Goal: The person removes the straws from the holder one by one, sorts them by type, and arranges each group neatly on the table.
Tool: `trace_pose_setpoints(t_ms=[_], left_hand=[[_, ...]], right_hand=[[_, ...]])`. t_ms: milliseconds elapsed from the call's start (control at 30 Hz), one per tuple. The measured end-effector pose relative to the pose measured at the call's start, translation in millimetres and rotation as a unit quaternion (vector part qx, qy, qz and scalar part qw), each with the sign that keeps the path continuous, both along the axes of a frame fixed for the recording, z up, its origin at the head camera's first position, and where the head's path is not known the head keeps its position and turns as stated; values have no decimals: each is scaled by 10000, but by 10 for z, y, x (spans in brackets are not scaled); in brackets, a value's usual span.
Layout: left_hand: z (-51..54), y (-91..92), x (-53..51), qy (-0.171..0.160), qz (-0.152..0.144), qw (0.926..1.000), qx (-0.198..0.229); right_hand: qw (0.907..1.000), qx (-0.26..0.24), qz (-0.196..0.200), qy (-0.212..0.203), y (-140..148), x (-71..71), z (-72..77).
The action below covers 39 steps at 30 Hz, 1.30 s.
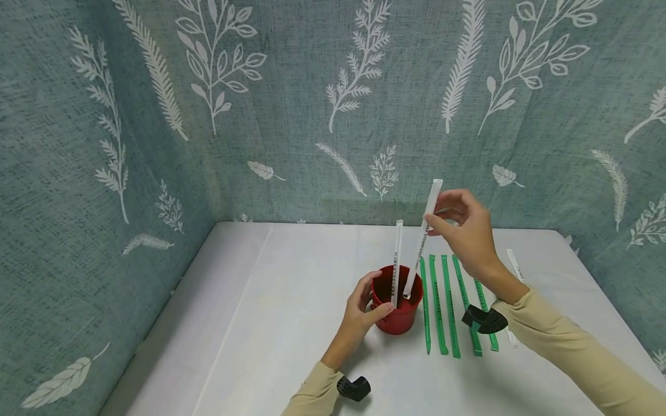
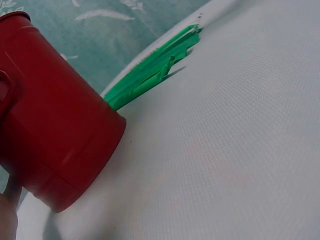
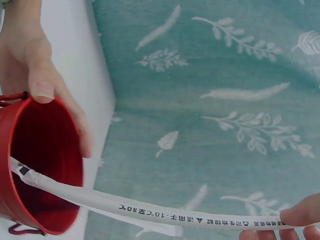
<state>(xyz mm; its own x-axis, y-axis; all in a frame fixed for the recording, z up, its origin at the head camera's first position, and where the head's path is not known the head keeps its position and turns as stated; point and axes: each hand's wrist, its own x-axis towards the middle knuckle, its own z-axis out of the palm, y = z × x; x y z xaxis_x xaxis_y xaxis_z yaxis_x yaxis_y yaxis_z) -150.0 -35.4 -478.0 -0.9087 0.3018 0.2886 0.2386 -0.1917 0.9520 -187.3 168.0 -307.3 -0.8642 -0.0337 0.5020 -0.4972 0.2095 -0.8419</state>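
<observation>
My left hand grips the side of a small red bucket, thumb at the near rim and fingers round the left side. Between thumb and fingertips, my right hand pinches a white-wrapped straw near its upper end. The straw slants down, and its lower end lies within the bucket's mouth; the right wrist view shows black print along the wrapper. A second white-wrapped straw leans upright inside the bucket. In the left wrist view the bucket stands on the table, most of that hand out of frame.
Several green-wrapped straws lie in a row on the white table, right of the bucket. Beyond them, another white-wrapped straw is partly hidden under the right forearm. A leaf-patterned curtain hangs behind the table.
</observation>
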Motion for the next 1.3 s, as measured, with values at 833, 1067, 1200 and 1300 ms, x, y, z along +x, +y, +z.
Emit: trace_pose_setpoints(t_ms=[833,1067,1200,1300], left_hand=[[75,-32,57,147,-32,9999,9],[121,-33,78,166,-54,9998,-11],[115,-18,66,165,-69,9998,2],[112,-5,61,165,-75,9998,-18]], right_hand=[[9957,-876,137,278,433,167,246],[9975,-641,-54,289,565,192,228],[9985,-374,-284,266,637,207,225],[9983,-115,-494,295,692,215,224]])
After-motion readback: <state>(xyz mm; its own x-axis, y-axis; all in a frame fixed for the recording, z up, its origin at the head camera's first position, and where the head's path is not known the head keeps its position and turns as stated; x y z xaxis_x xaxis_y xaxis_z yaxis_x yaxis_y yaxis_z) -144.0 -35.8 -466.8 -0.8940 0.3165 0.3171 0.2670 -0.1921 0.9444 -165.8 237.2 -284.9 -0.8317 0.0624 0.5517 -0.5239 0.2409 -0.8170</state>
